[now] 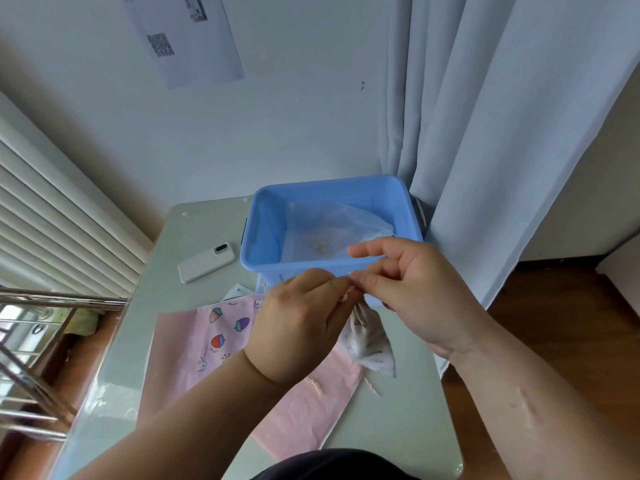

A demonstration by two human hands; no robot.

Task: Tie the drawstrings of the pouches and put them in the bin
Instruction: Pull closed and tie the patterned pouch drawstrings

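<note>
A small white patterned pouch (370, 342) hangs gathered at its neck between my two hands, just in front of the blue bin (266, 233). My left hand (300, 323) pinches the drawstring at the pouch's neck. My right hand (407, 289) pinches the same string from the right, its index finger stretched over the bin's front rim. A sheer white mesh pouch (332, 226) lies inside the bin. A pink pouch with fruit prints (221, 336) lies flat on the table under my left hand, its cord ends (370, 386) loose.
A white phone (207, 262) lies on the pale table (408, 434) left of the bin. A corner of another white pouch (239, 292) peeks out behind the pink one. A curtain (485, 168) hangs right of the bin, and a metal rack (34, 341) stands at the left.
</note>
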